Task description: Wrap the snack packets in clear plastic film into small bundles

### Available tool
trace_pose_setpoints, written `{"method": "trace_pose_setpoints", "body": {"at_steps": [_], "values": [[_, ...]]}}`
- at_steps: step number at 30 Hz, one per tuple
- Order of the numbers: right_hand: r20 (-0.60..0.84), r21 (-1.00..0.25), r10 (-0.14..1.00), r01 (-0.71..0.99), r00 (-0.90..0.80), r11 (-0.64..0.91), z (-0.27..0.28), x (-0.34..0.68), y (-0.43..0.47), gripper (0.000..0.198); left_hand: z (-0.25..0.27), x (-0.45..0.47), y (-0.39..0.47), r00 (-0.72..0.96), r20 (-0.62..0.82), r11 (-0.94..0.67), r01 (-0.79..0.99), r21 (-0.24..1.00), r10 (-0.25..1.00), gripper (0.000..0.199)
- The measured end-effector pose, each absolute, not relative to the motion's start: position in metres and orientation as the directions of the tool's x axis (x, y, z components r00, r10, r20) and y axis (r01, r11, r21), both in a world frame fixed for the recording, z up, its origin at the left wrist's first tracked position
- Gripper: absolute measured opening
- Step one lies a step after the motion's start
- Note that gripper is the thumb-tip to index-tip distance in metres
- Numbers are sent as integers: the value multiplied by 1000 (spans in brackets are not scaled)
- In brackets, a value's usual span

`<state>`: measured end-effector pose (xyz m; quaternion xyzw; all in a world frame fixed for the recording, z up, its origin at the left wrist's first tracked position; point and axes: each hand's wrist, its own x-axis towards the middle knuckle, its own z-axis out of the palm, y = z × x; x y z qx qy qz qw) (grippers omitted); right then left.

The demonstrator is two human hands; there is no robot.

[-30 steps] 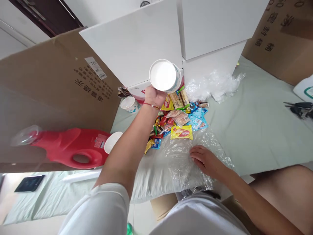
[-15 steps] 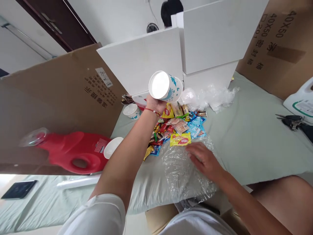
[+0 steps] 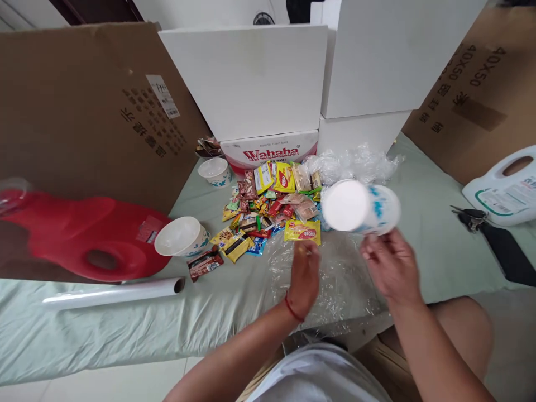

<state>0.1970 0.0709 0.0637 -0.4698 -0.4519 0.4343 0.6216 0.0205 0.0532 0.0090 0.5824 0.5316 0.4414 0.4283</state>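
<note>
gripping a blurred white round paper bowl with blue print (image 3: 379,209) in the right hand (image 3: 391,265), right of a colourful heap of wrapped snacks (image 3: 251,222)
left hand (image 3: 305,279) near a yellow rectangular packet (image 3: 302,231), over crumpled clear film (image 3: 335,273); cannot tell whether open or closed

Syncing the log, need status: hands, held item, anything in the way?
Right hand gripping white-and-blue paper container, motion-blurred. Left hand by yellow snack packet, grip unclear. Crinkled clear plastic spread beneath the hands.
</note>
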Motion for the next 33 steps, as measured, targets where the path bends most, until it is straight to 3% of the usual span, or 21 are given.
{"method": "trace_pose_setpoints", "body": {"at_steps": [2, 3, 5, 8, 10, 14, 17, 19, 23, 29, 31, 33], "values": [[282, -952, 880, 223, 383, 209, 64, 241, 77, 22, -7, 19, 30, 318, 153, -313, 548, 776, 936, 34], [356, -883, 838, 443, 414, 156, 64, 266, 82, 22, -14, 18, 22, 398, 156, -394, 634, 665, 904, 31], [476, -571, 827, 821, 298, 32, 61, 314, 94, 24, -23, 13, 18, 480, 134, -481, 735, 478, 867, 35], [442, -141, 897, 988, 12, 56, 48, 364, 115, 32, -29, 1, 34, 451, 122, -463, 809, 362, 884, 43], [361, -31, 927, 993, -99, 118, 35, 376, 134, 36, -30, -7, 49, 454, 112, -463, 815, 349, 884, 45], [299, -51, 944, 985, -142, 164, 25, 358, 185, 39, -29, -10, 72, 499, 94, -499, 796, 342, 862, 48], [390, -89, 916, 986, -98, 143, 42, 326, 217, 50, -31, -6, 85, 546, 111, -548, 764, 341, 831, 48], [437, -79, 890, 980, -130, 182, 62, 297, 230, 45, -34, -5, 91, 568, 138, -577, 741, 343, 811, 49], [349, -34, 835, 885, -424, 464, 99, 211, 246, 33, -39, -8, 94, 577, 187, -602, 712, 361, 795, 50], [57, -43, 606, 605, -793, 795, 114, 8, 272, 22, -38, -12, 95, 572, 224, -609, 680, 409, 789, 49], [62, -94, 544, 538, -837, 838, 106, -60, 284, 15, -38, -11, 96, 571, 214, -601, 673, 430, 793, 49], [154, -282, 591, 538, -792, 794, 93, -117, 298, 21, -39, -10, 99, 593, 190, -606, 653, 454, 782, 46]]}}
